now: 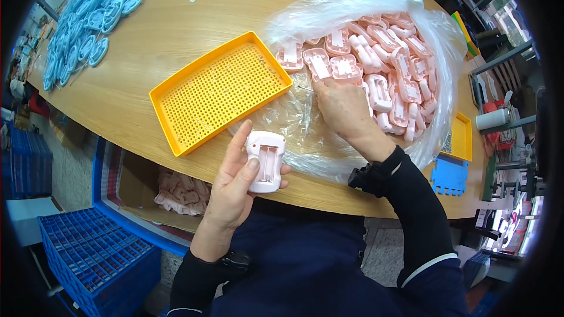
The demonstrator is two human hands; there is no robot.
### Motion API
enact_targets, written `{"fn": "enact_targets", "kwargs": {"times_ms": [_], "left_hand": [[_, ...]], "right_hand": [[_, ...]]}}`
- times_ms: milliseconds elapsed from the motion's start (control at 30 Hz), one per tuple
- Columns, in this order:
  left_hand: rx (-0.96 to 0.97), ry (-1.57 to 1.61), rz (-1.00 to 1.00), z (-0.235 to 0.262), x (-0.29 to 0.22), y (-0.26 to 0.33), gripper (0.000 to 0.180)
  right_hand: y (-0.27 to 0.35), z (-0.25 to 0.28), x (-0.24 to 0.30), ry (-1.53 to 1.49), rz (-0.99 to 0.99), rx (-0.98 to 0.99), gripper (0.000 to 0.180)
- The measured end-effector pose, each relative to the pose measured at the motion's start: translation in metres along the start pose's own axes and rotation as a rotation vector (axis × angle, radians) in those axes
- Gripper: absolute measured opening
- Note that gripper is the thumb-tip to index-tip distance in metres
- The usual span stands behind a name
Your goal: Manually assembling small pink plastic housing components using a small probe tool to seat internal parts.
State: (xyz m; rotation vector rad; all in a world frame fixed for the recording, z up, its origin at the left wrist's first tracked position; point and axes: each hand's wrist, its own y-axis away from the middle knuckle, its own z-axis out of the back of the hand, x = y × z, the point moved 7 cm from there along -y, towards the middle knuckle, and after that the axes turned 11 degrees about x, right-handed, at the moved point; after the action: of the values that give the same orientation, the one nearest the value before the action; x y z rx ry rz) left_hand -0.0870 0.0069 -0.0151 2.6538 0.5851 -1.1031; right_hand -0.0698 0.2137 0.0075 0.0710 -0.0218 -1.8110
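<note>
My left hand (235, 182) holds a pale pink plastic housing (265, 160) with an open rectangular recess facing up, just over the near table edge. My right hand (343, 108) rests on a clear plastic bag (352, 9) spread open on the wooden table (176, 29), its fingertips pinched among a pile of pink housings (388, 64). Whether it grips a small part is hidden by the fingers. An empty perforated yellow tray (218, 90) lies left of the pile.
A heap of light blue plastic parts (88, 20) covers the far left of the table. At right lie another yellow tray (461, 137) and a blue toothed piece (449, 176). Below the table sit a cardboard box with pink parts (176, 191) and blue crates (94, 258).
</note>
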Motion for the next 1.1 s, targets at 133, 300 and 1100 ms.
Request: {"fn": "enact_targets", "kwargs": {"times_ms": [133,300,1100], "left_hand": [[0.021,-0.003,0.005,0.002,0.004,-0.001,0.062],[0.043,-0.022,0.024,-0.004,0.010,-0.012,0.057],[0.100,-0.504,-0.018,-0.049,0.040,-0.035,0.006]], "right_hand": [[-0.004,-0.002,0.002,0.015,-0.038,-0.001,0.007],[0.004,0.001,-0.007,-0.033,-0.068,-0.014,0.006],[0.114,0.052,0.030,-0.618,0.144,-0.238,0.014]]}}
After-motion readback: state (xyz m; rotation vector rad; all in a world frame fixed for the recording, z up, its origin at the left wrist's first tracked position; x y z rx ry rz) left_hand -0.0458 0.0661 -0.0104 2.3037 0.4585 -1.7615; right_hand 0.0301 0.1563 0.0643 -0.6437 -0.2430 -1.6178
